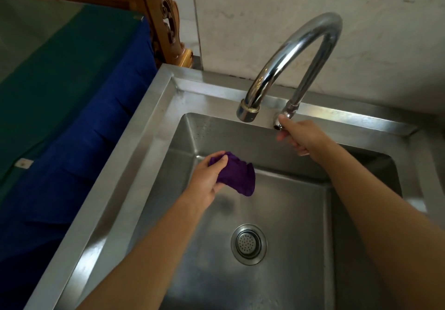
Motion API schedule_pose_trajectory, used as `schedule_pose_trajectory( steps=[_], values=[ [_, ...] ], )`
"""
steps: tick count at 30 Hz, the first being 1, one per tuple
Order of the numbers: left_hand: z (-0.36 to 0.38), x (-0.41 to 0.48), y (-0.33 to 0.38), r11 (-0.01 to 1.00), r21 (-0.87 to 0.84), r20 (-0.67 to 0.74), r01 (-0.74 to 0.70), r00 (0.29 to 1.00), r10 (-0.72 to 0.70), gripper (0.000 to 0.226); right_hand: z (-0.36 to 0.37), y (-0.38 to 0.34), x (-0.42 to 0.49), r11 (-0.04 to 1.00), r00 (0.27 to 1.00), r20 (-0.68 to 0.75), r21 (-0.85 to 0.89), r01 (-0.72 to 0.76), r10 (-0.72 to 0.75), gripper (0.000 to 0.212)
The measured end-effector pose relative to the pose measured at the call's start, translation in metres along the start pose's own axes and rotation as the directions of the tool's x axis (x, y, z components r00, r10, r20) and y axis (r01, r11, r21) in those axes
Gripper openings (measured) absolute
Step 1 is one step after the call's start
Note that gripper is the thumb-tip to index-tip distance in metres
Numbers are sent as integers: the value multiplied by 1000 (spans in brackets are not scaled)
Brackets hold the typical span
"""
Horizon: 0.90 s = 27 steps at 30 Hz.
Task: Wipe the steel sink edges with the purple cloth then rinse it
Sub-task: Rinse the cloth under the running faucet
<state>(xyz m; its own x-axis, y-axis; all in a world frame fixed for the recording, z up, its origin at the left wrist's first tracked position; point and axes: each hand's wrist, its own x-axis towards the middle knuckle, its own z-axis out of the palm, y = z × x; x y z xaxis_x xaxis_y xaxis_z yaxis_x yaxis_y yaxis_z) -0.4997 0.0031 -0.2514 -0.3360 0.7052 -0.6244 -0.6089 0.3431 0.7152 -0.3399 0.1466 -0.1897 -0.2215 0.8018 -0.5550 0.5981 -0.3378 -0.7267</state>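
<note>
A steel sink (125, 155) fills the view, its basin deep and its rim broad. My left hand (208, 179) is closed on a bunched purple cloth (237, 177) and holds it above the basin, below and left of the spout. My right hand (297, 136) grips the tap handle (278, 124) at the foot of the curved chrome faucet (310, 50) on the back rim. The spout end (248, 112) points down over the basin. No water stream is visible.
A round drain strainer (249, 244) sits in the basin floor. Left of the sink lies blue and green fabric (79, 107), with carved wooden furniture (166, 21) behind it. A pale wall (289, 9) rises right behind the faucet.
</note>
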Motion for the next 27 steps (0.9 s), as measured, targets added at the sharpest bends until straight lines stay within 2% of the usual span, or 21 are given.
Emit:
schedule_pose_trajectory(
  steps=[5, 16, 27],
  values=[
    [0, -1, 10, 998, -26, 21, -50, 998, 51, 15, 0, -3, -1, 999, 999, 23, -48, -22, 23, 49],
    [3, -6, 16, 995, -48, 43, -91, 995, 93, 17, 4, -18, -5, 979, 996, -89, -201, -46, 28, 37],
    [6, -3, 11, 994, -55, 46, -97, 994, 100, 22, 5, -21, 2, 969, 993, -108, -236, -74, 50, 34]
  ],
)
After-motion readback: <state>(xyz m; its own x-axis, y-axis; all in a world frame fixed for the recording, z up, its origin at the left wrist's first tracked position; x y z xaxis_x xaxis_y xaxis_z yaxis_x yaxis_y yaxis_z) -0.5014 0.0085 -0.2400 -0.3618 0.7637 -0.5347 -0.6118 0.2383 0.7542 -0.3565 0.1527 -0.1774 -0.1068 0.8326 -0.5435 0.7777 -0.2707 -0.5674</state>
